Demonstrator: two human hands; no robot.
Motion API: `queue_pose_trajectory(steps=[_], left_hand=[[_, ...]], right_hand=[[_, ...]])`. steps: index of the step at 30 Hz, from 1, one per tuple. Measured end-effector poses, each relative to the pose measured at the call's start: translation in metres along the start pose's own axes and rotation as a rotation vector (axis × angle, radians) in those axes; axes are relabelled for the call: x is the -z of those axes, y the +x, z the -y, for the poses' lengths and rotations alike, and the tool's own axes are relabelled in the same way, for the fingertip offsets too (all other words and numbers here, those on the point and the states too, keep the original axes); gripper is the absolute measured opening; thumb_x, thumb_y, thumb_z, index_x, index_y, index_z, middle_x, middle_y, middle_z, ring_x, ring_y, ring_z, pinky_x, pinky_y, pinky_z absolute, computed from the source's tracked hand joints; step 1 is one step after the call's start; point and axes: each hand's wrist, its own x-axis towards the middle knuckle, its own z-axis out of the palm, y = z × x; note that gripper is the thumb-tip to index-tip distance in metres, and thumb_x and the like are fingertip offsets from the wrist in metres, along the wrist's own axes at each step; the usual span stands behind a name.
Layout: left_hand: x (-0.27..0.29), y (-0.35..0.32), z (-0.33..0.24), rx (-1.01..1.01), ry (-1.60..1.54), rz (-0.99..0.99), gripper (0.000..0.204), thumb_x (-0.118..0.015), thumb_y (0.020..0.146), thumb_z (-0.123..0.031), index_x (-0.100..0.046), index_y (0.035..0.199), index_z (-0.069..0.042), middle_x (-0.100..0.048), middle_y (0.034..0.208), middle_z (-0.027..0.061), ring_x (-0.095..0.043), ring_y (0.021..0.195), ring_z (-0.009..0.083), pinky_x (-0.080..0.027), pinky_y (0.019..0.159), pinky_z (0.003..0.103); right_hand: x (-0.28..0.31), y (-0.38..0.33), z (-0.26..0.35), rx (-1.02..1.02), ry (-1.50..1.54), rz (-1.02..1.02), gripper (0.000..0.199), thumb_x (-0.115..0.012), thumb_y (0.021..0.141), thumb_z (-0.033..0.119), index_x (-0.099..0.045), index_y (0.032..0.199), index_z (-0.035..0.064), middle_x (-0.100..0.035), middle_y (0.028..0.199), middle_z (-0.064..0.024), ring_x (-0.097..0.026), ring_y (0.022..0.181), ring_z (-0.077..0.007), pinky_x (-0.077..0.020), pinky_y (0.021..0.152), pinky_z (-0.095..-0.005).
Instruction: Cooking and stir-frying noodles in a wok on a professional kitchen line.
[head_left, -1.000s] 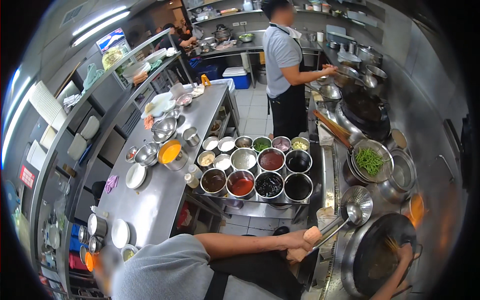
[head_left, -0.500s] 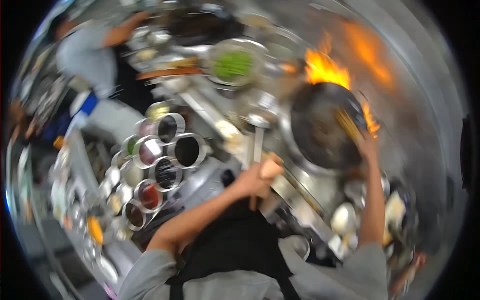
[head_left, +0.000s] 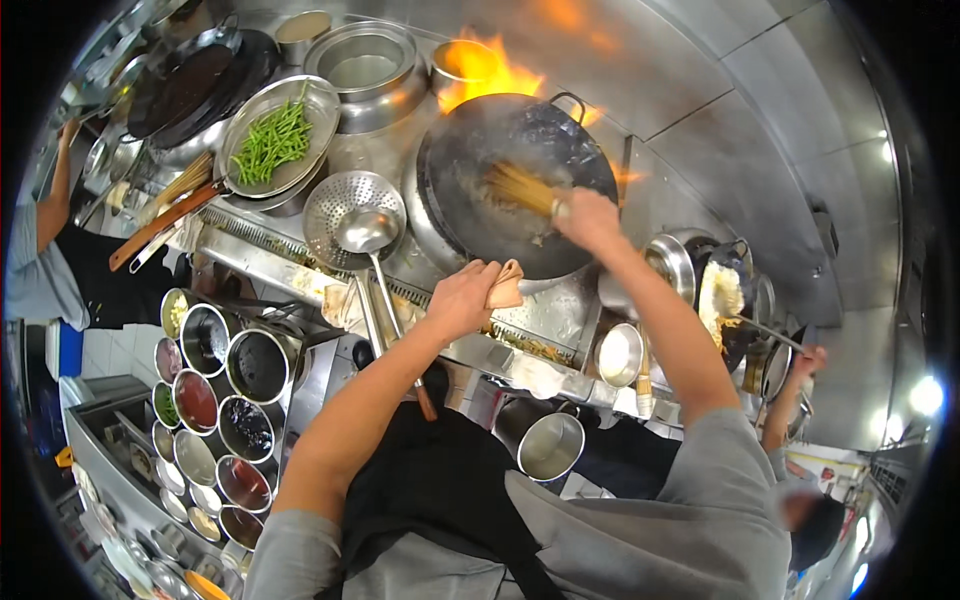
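Observation:
A large dark wok (head_left: pixel 470 225) sits tilted on the burner, with steam and a little liquid inside. My right hand (head_left: pixel 592 222) is closed round a bamboo wok brush (head_left: pixel 522 188), its bristles down in the wok. At the wok's near side, my left hand (head_left: pixel 465 300) grips a folded tan cloth (head_left: pixel 508 287); I cannot tell whether the cloth touches the rim. Left of that hand, a ladle (head_left: pixel 368 230) rests on a round perforated strainer (head_left: pixel 325 205). Their handles run back toward me, past my left wrist.
Flames (head_left: pixel 490 75) rise behind the wok. A strainer of green beans (head_left: pixel 275 145) rests on a pot at left. Several sauce pots (head_left: pixel 195 400) stand at lower left. Co-workers' arms show at far left and right; the right one (head_left: pixel 800 370) holds a utensil over a wok of pale food.
The view has swung, so the wok and beans now appear farther left, and the blur has cleared. My right hand and brush have moved leftward with the wok; both hands keep their holds.

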Motion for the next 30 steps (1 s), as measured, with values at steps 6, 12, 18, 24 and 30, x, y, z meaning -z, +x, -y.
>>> queue_pose_trajectory(steps=[6, 12, 18, 24, 30], left_hand=[[-0.005, 0.014, -0.013, -0.052, 0.035, 0.03, 0.032, -0.064, 0.071, -0.005, -0.048, 0.099, -0.009, -0.057, 0.094, 0.0112, -0.059, 0.095, 0.0329, -0.05, 0.073, 0.043], [-0.003, 0.001, -0.006, 0.035, 0.003, -0.014, 0.032, -0.063, 0.072, -0.005, -0.047, 0.099, -0.008, -0.056, 0.096, 0.0135, -0.058, 0.094, 0.0393, -0.047, 0.073, 0.049], [0.03, -0.075, -0.045, 0.313, -0.303, -0.169, 0.037, -0.068, 0.076, -0.011, -0.051, 0.108, -0.005, -0.063, 0.1, 0.0178, -0.06, 0.097, 0.0402, -0.049, 0.078, 0.044], [0.048, -0.141, -0.085, 0.56, -0.869, -0.255, 0.052, -0.071, 0.075, -0.009, -0.055, 0.124, -0.005, -0.065, 0.103, 0.0077, -0.063, 0.094, 0.0172, -0.05, 0.083, 0.031], [0.051, -0.169, -0.108, 0.692, -0.921, -0.311, 0.046, -0.074, 0.078, -0.012, -0.057, 0.119, -0.001, -0.065, 0.102, 0.0066, -0.063, 0.092, 0.0159, -0.05, 0.081, 0.031]], right_hand=[[-0.003, 0.051, -0.051, -0.64, 0.154, -0.237, 0.034, -0.062, 0.082, 0.029, -0.065, 0.104, 0.0027, -0.067, 0.102, -0.0212, -0.066, 0.098, -0.0365, -0.0535, 0.084, -0.0445], [-0.067, 0.011, 0.029, 0.079, -0.088, -0.213, 0.024, -0.057, 0.081, 0.011, -0.061, 0.103, 0.0043, -0.062, 0.096, -0.0171, -0.068, 0.078, -0.0335, -0.0557, 0.067, -0.0415], [-0.068, -0.042, -0.011, 0.126, -0.417, -0.105, 0.021, -0.056, 0.083, 0.013, -0.061, 0.1, 0.0026, -0.06, 0.093, -0.0151, -0.067, 0.069, -0.0322, -0.0549, 0.058, -0.0392], [-0.065, 0.045, -0.006, -0.075, 0.002, -0.223, 0.019, -0.054, 0.082, 0.012, -0.068, 0.092, 0.0032, -0.064, 0.1, -0.0171, -0.069, 0.084, -0.0344, -0.0552, 0.072, -0.0456], [-0.077, -0.046, 0.029, 0.278, -0.066, -0.311, 0.025, -0.056, 0.08, 0.011, -0.059, 0.103, 0.0022, -0.062, 0.095, -0.0165, -0.067, 0.074, -0.0314, -0.0558, 0.067, -0.0404]])
